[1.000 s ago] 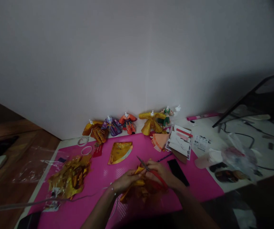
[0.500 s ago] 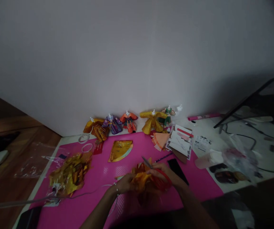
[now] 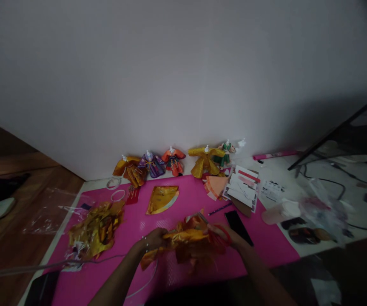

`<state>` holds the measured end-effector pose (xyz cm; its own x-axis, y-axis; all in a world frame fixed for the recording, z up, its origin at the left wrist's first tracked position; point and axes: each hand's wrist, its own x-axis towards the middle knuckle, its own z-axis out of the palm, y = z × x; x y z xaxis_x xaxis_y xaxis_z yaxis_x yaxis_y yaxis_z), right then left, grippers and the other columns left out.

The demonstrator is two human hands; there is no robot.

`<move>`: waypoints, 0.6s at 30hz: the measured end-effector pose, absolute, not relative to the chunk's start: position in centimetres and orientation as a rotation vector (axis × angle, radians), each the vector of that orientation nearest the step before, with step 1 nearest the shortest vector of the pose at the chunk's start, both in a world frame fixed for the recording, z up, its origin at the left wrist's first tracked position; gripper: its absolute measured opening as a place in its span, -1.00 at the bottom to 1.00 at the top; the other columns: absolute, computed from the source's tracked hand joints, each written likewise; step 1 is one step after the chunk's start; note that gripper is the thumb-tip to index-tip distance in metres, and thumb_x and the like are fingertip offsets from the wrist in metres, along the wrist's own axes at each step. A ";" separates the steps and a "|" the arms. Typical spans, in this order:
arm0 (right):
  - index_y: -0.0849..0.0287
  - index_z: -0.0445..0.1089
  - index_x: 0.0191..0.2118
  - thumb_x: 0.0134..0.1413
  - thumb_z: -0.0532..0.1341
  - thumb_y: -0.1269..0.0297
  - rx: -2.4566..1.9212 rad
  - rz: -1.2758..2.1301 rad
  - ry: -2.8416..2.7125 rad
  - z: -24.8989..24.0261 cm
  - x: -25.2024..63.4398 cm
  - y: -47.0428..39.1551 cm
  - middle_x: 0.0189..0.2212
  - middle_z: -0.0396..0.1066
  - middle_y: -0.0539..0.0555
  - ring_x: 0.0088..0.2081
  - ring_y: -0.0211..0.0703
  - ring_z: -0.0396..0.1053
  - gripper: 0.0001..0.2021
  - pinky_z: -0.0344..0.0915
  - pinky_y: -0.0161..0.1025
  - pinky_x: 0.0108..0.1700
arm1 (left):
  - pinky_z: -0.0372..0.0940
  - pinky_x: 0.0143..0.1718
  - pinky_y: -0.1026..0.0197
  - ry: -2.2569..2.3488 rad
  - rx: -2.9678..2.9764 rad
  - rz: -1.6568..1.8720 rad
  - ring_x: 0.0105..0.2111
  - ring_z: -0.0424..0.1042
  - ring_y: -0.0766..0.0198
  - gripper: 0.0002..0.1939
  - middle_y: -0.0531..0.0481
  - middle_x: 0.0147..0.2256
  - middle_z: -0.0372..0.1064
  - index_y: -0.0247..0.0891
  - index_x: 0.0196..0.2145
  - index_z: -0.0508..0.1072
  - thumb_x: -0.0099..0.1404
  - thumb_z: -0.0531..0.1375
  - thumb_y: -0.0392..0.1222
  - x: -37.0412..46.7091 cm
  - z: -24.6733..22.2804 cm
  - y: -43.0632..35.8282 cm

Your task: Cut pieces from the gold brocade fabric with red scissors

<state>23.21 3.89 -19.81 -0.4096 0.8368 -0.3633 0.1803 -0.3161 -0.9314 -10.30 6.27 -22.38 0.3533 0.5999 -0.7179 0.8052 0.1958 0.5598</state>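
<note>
A crumpled golden-orange fabric (image 3: 188,238) stretches between my hands above the pink mat (image 3: 132,229). My left hand (image 3: 154,239) is closed on its left end, and a loose flap hangs below that grip. In my right hand (image 3: 224,233) is a pair of red-handled scissors (image 3: 217,239), the blades pointing up and left at the fabric. Whether the blades are apart is blurred. Beyond the hands a fan-shaped gold fabric piece (image 3: 161,199) lies flat on the mat.
Several small dressed doll bodies (image 3: 173,160) stand along the wall. On the left lies a heap of gold scraps (image 3: 98,229) with clear plastic. To the right are a black phone (image 3: 239,227), papers (image 3: 242,187), a white-capped bottle (image 3: 282,211) and a plastic bag (image 3: 322,208).
My left hand has moved left, drawing the fabric out wider between the hands. The scissors have moved slightly right and now sit lower against the fabric.
</note>
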 end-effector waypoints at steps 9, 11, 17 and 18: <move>0.25 0.45 -0.17 0.35 0.14 0.02 -1.353 1.802 -1.229 -22.9 21.3 3.8 -0.31 0.50 0.03 -0.32 -0.15 0.48 -0.65 0.45 -0.12 -0.20 | 0.42 -0.06 -0.10 1.613 1.580 -0.032 -0.05 0.47 0.05 -0.66 -0.13 0.04 0.42 -0.26 0.05 0.42 0.36 0.23 -0.10 -8.4 -22.8 10.5; 0.25 0.46 -0.18 0.34 0.16 0.03 -1.364 1.775 -1.203 -23.2 21.3 4.0 -0.29 0.50 0.04 -0.28 -0.13 0.49 -0.66 0.44 -0.08 -0.14 | 0.41 -0.04 -0.12 1.653 1.556 0.095 -0.03 0.46 0.05 -0.64 -0.15 0.07 0.40 -0.25 0.07 0.41 0.36 0.22 -0.11 -7.7 -23.0 10.7; 0.25 0.46 -0.16 0.33 0.17 0.03 -1.325 1.836 -1.074 -24.0 21.0 3.9 -0.27 0.50 0.05 -0.26 -0.12 0.49 -0.67 0.44 -0.08 -0.14 | 0.36 0.03 -0.19 1.737 1.265 0.523 0.06 0.39 -0.02 -0.60 -0.17 0.17 0.31 -0.22 0.13 0.37 0.36 0.23 -0.12 -5.8 -23.9 9.2; 0.25 0.46 -0.16 0.34 0.17 0.04 -1.317 1.851 -1.042 -24.2 21.0 3.9 -0.27 0.50 0.05 -0.26 -0.13 0.49 -0.67 0.44 -0.09 -0.15 | 0.38 0.01 -0.17 1.731 1.163 0.565 0.04 0.41 0.00 -0.61 -0.17 0.14 0.33 -0.23 0.11 0.38 0.36 0.22 -0.12 -5.5 -24.2 8.6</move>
